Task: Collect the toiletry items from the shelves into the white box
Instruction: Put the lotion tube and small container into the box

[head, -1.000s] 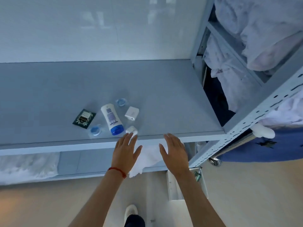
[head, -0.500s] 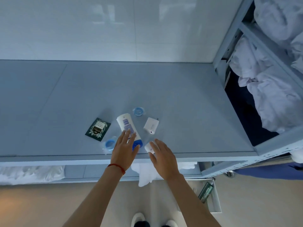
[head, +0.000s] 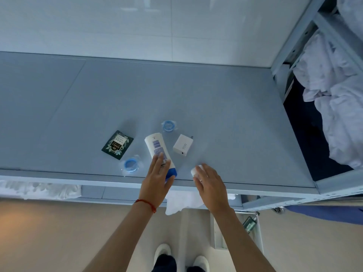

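On the grey shelf (head: 216,99), toward its front edge, the dark green sachet (head: 117,144) lies farthest left, with a blue-capped clear pod (head: 131,165) just beside it, nearer the edge. My left hand (head: 157,182) lies flat over the blue-capped end of the white bottle (head: 157,147), fingers stretched out and not closed around it. A second blue pod (head: 169,125) sits behind the bottle, and a white charger block (head: 183,145) just to its right. My right hand (head: 210,185) covers a small white item (head: 194,171) at the front edge, fingers loosely spread, not gripping. The white box (head: 218,232) stands on the floor below, at right.
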The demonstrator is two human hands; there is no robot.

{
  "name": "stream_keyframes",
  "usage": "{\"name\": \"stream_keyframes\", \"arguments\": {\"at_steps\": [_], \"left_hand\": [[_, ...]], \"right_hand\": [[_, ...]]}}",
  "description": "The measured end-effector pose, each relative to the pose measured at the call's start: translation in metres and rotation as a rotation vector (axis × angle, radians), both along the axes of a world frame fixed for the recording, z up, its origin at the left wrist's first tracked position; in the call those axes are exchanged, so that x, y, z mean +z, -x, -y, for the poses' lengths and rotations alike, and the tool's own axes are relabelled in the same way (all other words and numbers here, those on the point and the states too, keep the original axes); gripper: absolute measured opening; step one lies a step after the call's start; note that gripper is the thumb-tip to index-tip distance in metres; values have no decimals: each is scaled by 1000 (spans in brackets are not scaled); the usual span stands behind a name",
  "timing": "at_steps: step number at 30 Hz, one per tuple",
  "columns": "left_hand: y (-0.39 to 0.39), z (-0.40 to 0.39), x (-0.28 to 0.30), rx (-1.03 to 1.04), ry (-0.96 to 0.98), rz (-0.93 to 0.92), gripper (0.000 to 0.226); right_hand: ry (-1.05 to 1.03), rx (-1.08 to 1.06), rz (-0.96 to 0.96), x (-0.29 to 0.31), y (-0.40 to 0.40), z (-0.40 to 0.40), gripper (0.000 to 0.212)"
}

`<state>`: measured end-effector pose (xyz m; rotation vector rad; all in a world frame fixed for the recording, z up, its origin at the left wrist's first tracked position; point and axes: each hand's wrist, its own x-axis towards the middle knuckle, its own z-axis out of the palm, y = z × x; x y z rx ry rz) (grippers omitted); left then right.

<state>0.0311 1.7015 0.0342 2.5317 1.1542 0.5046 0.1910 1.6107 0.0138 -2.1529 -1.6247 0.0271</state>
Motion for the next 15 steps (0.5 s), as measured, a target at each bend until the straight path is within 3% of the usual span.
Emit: {"name": "stream_keyframes", "arguments": {"at_steps": [2,5,8,15], "left_hand": [[0,7,0,1,5,1,52],[-2,11,1,42,37,32,49],[-9,7,7,189,131,143,45],[-28,-19,12,475,326,213,51]], "right_hand": [[12,-18,-18,1,-4,4,30],[24,-16,-40,2,-5,7,50],[43,-37,-58,5,-6,5,36],[-19,-62,-41,1,-6,-2,47]]}}
